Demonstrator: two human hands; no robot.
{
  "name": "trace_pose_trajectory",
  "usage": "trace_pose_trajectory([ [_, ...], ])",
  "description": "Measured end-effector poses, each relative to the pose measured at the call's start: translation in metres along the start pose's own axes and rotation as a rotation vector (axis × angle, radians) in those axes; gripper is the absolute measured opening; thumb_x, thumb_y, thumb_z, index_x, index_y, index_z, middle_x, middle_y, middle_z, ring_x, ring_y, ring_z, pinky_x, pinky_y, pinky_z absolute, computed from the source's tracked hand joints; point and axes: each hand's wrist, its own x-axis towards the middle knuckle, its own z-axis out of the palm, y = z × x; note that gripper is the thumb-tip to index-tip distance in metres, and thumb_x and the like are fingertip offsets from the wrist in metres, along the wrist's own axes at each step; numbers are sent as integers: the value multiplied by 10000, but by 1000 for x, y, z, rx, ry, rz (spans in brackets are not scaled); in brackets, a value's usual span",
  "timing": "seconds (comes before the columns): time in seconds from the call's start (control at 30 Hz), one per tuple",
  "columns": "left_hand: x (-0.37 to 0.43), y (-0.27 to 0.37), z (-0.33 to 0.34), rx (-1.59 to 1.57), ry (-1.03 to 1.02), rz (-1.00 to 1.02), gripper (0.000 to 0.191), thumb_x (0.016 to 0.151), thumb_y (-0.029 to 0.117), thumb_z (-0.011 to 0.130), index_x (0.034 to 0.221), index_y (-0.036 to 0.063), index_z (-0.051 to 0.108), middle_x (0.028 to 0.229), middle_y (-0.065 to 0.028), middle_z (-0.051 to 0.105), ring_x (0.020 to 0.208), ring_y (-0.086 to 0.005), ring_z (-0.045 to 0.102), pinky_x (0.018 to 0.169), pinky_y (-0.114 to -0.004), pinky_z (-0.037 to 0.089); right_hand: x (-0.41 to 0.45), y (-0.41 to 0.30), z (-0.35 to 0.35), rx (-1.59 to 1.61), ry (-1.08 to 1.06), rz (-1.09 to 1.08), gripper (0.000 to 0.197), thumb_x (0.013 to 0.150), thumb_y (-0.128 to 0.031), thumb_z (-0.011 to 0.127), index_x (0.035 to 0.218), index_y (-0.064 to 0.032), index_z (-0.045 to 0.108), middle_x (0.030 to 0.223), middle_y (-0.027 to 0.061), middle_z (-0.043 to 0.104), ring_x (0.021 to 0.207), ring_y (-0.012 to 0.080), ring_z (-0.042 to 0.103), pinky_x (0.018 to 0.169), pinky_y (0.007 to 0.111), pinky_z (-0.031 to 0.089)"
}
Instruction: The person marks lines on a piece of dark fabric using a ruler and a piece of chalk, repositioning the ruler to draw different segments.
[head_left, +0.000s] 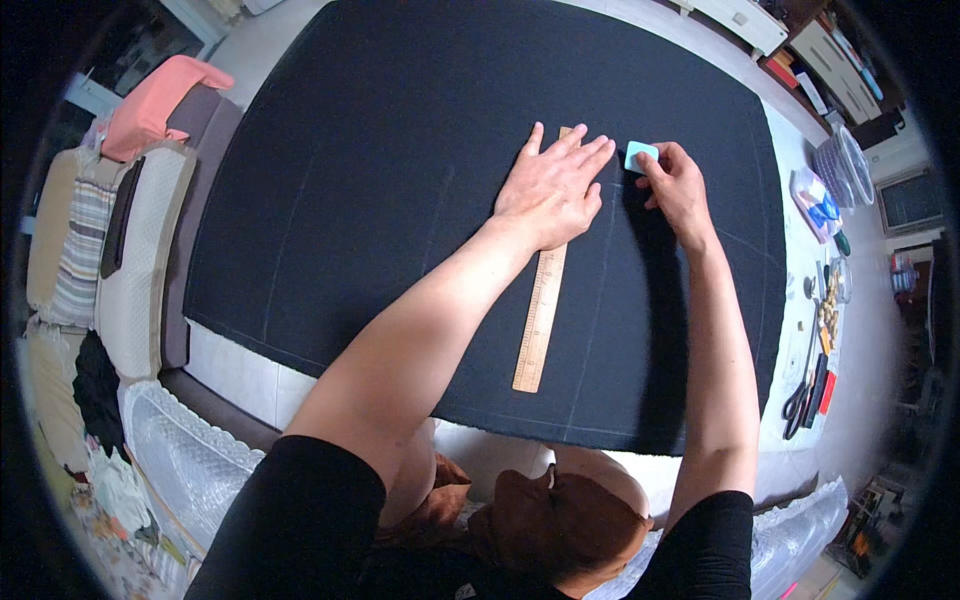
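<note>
A large sheet of black cloth lies spread before me, with faint chalk lines drawn on it. My left hand rests flat over a wooden ruler, fingers spread and palm down, hiding the ruler's upper middle part. The ruler lies lengthwise, its near end close to the cloth's front edge. Just right of those fingertips, my right hand pinches a pale blue piece of tailor's chalk between thumb and fingers. Whether the chalk touches the cloth, I cannot tell.
Along the right, scissors, a red object and several small items lie on a pale surface. A plastic basket stands farther back. To the left is a sofa with a pink cloth on its far end.
</note>
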Motion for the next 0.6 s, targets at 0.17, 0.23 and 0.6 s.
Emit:
trace_pose_trajectory([
  [0.17,0,0,1,-28,3,18,499,1051,330,414,1534,210,435,1580,-35,433,1507,-206,318,1265,-535,155,-8,11,-25,-32,-97,-68,226,1008,-230,627,1108,-29,652,870,60,689,761,127,678,593,272,533],
  [0.23,1,1,0,-22,-6,18,490,1052,344,419,1525,221,452,1585,-34,428,1507,-205,319,1264,-538,156,-16,7,-32,-56,-90,-34,197,1011,-222,630,1087,-42,657,887,51,685,782,114,661,622,266,527],
  [0.6,2,0,-2,20,-53,-3,671,1008,586,435,1545,184,418,1601,-32,403,1516,-208,299,1266,-538,147,-19,13,-44,-81,-171,-81,141,984,-183,660,1057,-63,660,878,20,635,776,105,567,677,273,482],
])
